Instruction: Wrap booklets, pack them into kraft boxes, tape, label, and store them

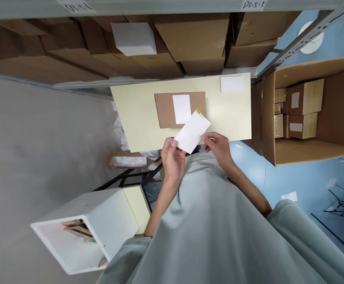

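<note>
A white paper label (192,131) with a small yellow mark at one corner is held tilted in front of my body. My left hand (173,159) is closed on its lower left corner, thumb on top and fingers beneath. At its right edge, my right hand (217,146) has thumb and fingertips pinched together on the paper. Past the label, a flat brown cardboard box (164,110) lies on a pale yellow table (228,114). A white label (182,109) is on top of the box, and the held one partly covers the box.
Cardboard boxes (195,39) and a small white box (135,38) fill the shelf beyond the table. A large open carton (268,118) with smaller boxes stands at the right. At lower left is a white bin (109,217). A white slip (232,84) lies at the table's far right.
</note>
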The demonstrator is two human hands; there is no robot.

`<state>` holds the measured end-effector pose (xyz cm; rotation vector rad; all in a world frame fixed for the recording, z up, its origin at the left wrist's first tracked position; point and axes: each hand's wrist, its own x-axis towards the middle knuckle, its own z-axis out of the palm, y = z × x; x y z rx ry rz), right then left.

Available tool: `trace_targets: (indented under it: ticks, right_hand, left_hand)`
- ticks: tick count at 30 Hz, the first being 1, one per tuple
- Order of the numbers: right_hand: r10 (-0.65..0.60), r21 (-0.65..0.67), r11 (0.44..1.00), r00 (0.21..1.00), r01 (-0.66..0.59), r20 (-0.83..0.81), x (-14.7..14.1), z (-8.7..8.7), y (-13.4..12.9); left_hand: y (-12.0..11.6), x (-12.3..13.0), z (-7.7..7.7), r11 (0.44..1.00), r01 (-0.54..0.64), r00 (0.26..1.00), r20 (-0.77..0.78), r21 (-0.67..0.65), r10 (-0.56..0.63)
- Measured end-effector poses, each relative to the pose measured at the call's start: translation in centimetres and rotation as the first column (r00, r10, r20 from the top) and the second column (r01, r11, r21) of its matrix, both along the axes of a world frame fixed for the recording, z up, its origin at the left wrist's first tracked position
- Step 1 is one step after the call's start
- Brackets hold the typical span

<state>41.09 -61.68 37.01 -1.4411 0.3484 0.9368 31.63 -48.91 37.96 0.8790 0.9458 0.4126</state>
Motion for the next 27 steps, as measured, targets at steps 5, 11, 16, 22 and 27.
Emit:
trace_targets:
  ticks: [5,11,16,22,27]
  right_hand:
    - [0.084,-0.002,0.996,0.995,-0.085,-0.045,0.5,-1.5,-2.0]
    - [0.132,-0.048,0.991,0.986,-0.128,0.105,0.4,-1.5,-2.8]
    - [0.227,-0.185,0.972,0.787,-0.146,0.573,-0.4,-0.1,-3.4]
    - [0.405,-0.317,0.904,0.34,-0.287,0.849,-1.5,0.5,-3.9]
    - [0.45,-0.358,0.875,0.278,-0.326,0.848,-2.0,1.3,-3.1]
  left_hand:
    - [-2.2,-0.5,-0.3,1.0,-0.017,0.999,-0.044,0.0,0.017]
    - [-3.1,-1.2,-1.8,1.0,-0.019,0.999,-0.026,0.005,0.019]
    - [-1.9,-1.7,-2.9,0.967,0.031,0.996,-0.092,0.251,-0.008]
    - [0.8,-3.1,-3.0,0.836,0.199,0.976,-0.176,0.511,-0.125]
    - [2.8,-4.1,-3.8,0.775,0.294,0.955,-0.201,0.56,-0.217]
